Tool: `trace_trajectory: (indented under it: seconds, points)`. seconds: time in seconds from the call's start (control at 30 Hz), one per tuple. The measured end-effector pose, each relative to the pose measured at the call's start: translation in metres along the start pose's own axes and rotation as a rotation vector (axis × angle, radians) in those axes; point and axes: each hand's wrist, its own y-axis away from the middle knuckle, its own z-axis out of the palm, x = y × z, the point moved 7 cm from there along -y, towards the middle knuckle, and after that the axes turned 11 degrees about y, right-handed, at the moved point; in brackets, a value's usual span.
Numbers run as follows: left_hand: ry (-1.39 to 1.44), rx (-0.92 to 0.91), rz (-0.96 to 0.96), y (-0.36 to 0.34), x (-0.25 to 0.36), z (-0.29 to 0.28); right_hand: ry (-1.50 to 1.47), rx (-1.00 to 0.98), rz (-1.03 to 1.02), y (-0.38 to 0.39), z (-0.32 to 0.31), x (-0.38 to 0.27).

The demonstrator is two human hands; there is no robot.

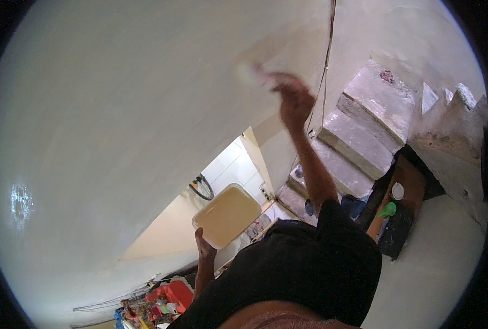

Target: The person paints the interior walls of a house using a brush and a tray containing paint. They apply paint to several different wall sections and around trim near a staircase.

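Note:
My left hand [206, 248] grips a cream rectangular plastic tub [211, 203] by its near edge, thumb over the rim. The tub is tilted so that its beige inside faces me; I cannot tell how full it is. Up at the pale painted wall [145, 109], my right hand [297, 101] is raised with its arm stretched out. Its fingers are closed around a small whitish thing [250, 74], smeared by motion, whose kind I cannot make out. That thing is at or very near the wall surface.
Rough concrete stairs [359, 129] climb on the right, beside dark cables [327, 66] running up the wall corner. A green scoop [387, 209] lies below them on a dark ledge. White tiles [243, 167] and a black hose [203, 188] show through an opening. Clutter surrounds a red container [179, 292] lower left.

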Motion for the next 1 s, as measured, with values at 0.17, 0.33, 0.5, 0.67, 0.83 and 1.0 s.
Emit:
trace_trajectory:
  seconds: [0.17, 0.33, 0.5, 0.67, 0.83, 1.0]
  points:
    - [-0.025, 0.079, 0.035, -0.002, 0.008, -0.017, -0.259, -0.514, 0.415, 0.086, 0.080, -0.042]
    - [0.018, 0.039, 0.099, 0.004, 0.016, -0.005, -0.473, -0.316, 0.444, 0.035, 0.053, 0.063]
    - [-0.063, 0.017, 0.055, 0.004, 0.011, -0.006, -0.272, 0.111, 0.297, -0.070, -0.049, 0.131]
    - [-0.169, 0.009, 0.178, -0.001, 0.007, -0.031, 0.086, 0.472, -0.075, -0.106, -0.049, 0.131]
    - [-0.034, 0.101, 0.188, 0.005, 0.010, -0.029, 0.629, 0.123, -0.110, -0.016, 0.021, 0.040]
    - [-0.308, -0.121, 0.310, -0.009, 0.011, -0.035, 0.309, -0.218, -0.120, 0.055, 0.026, -0.088]
